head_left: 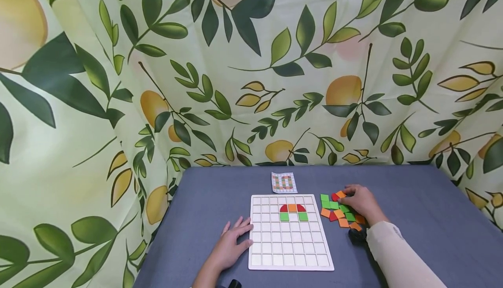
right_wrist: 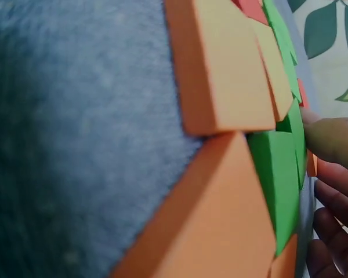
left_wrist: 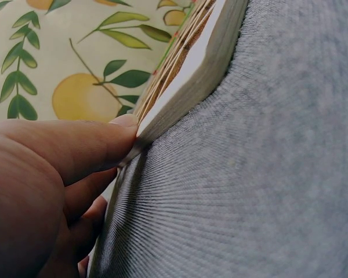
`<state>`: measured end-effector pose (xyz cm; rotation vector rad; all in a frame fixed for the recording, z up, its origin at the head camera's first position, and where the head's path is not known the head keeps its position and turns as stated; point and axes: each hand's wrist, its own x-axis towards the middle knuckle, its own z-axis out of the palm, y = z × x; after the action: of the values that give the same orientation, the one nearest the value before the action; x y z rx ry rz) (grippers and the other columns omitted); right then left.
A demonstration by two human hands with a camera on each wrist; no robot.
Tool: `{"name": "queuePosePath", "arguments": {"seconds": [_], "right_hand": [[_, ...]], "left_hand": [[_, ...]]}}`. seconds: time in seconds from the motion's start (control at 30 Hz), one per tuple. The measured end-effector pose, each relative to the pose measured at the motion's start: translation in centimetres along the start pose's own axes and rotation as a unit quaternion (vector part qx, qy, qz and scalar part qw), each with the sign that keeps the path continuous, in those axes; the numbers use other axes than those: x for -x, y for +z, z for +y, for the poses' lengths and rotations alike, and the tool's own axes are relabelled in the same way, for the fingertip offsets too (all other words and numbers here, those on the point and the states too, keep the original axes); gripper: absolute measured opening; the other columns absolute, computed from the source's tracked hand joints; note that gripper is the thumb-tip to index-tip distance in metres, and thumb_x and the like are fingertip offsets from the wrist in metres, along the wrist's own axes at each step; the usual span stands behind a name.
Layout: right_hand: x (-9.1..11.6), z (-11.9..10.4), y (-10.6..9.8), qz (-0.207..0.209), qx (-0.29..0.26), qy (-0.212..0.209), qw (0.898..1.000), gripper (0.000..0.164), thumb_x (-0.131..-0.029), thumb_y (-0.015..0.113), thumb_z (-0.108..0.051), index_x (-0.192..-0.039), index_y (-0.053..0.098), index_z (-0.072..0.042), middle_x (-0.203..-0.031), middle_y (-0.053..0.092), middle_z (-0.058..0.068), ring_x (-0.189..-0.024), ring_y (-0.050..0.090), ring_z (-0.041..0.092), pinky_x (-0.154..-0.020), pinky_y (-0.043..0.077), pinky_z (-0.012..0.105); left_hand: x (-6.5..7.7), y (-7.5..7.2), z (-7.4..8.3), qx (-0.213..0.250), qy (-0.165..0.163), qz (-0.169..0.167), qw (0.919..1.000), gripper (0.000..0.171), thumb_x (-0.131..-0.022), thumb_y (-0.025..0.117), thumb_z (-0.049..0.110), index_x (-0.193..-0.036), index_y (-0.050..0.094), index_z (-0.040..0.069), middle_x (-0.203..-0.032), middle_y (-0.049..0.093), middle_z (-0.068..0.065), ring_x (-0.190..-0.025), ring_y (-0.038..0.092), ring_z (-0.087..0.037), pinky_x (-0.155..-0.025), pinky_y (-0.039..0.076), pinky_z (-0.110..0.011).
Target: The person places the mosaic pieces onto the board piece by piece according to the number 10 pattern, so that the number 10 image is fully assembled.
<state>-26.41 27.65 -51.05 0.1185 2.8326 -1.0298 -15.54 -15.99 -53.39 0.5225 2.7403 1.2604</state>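
A white grid board [head_left: 271,237] lies on the table, with red quarter-round pieces, an orange tile [head_left: 292,208] and green tiles [head_left: 284,217] set in its upper part. My left hand [head_left: 232,245] rests along the board's left edge, fingers spread; in the left wrist view the thumb [left_wrist: 98,142] touches the board's side. To the right of the board, my right hand [head_left: 362,200] reaches over the far end of a loose pile of tiles. Its thumb and index finger pinch an orange square tile [head_left: 340,194] beside a red piece [head_left: 335,197].
Loose green tiles [head_left: 325,197] and orange tiles [head_left: 343,222] lie in the pile right of the board. Behind the board is a small printed pattern card [head_left: 284,183]. A leaf-and-fruit patterned curtain [head_left: 251,118] borders the grey table [head_left: 212,200].
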Motion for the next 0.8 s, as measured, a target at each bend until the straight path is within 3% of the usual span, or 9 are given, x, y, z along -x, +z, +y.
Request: {"name": "queuePosePath", "arguments": {"seconds": [0.23, 0.57, 0.8], "right_hand": [[0.0, -0.4, 0.3, 0.015, -0.016, 0.032, 0.999, 0.043, -0.085, 0.074, -0.026, -0.113, 0.068, 0.006, -0.141, 0.048, 0.03, -0.127, 0.041, 0.049, -0.105, 0.039, 0.064], [0.2, -0.6, -0.2, 0.008, 0.014, 0.005, 1.0, 0.035, -0.088, 0.067, -0.02, -0.109, 0.068, 0.008, -0.14, 0.048, 0.032, -0.127, 0.042, 0.052, -0.104, 0.04, 0.064], [1.0, -0.3, -0.7, -0.001, -0.106, 0.037, 0.994, 0.052, -0.093, 0.064, -0.033, -0.129, 0.06, 0.004, -0.143, 0.046, 0.03, -0.127, 0.044, 0.044, -0.103, 0.043, 0.059]], "left_hand": [[-0.2, 0.1, -0.1, 0.0, -0.001, 0.0, 1.0, 0.044, -0.091, 0.068, 0.021, -0.132, 0.063, 0.007, -0.149, 0.05, -0.004, -0.145, 0.033, -0.037, -0.119, 0.008, -0.065], [0.0, 0.0, 0.0, 0.0, 0.007, 0.002, 1.0, 0.044, -0.091, 0.068, 0.023, -0.131, 0.063, 0.006, -0.148, 0.051, -0.006, -0.144, 0.034, -0.04, -0.118, 0.008, -0.067], [0.0, 0.1, -0.2, -0.007, 0.019, 0.007, 0.9998, 0.043, -0.091, 0.069, 0.023, -0.13, 0.064, 0.006, -0.148, 0.051, -0.006, -0.144, 0.035, -0.04, -0.118, 0.01, -0.067]]}}
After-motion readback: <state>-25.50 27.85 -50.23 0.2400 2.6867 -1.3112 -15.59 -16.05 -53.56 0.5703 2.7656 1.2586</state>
